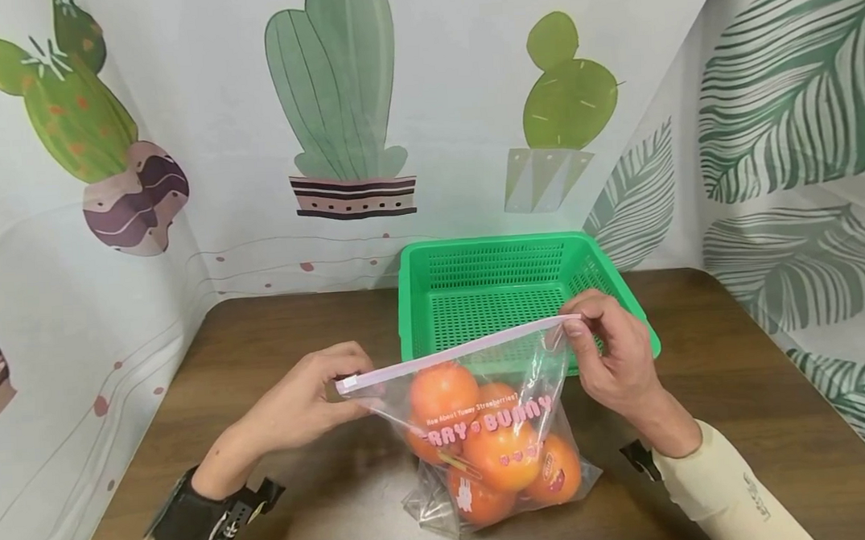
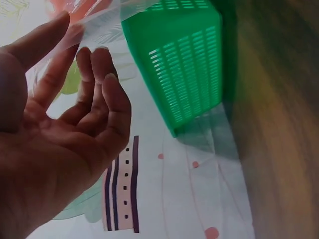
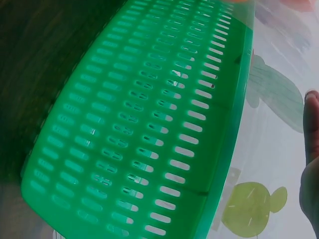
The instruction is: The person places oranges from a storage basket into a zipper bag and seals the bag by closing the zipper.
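A clear zip bag (image 1: pixel 546 370) with a pink zip strip (image 1: pixel 458 352) and pink print holds several oranges (image 1: pixel 502 456). It hangs slanted, its right top corner higher, its base at or just above the table. My left hand (image 1: pixel 311 396) pinches the left top corner, beside the white slider (image 1: pixel 349 382). In the left wrist view, that hand's thumb and index finger meet on the plastic while the other fingers curl loosely. My right hand (image 1: pixel 613 355) pinches the right top corner between thumb and fingers. Only a sliver of the right hand (image 3: pixel 311 134) shows in the right wrist view.
Behind the bag, a green slotted basket (image 1: pixel 403 303) stands at the back of the brown wooden table (image 1: pixel 283 325). No contents show in the visible part of it. A white cloth (image 1: pixel 231 150) printed with cacti and leaves hangs beyond the table.
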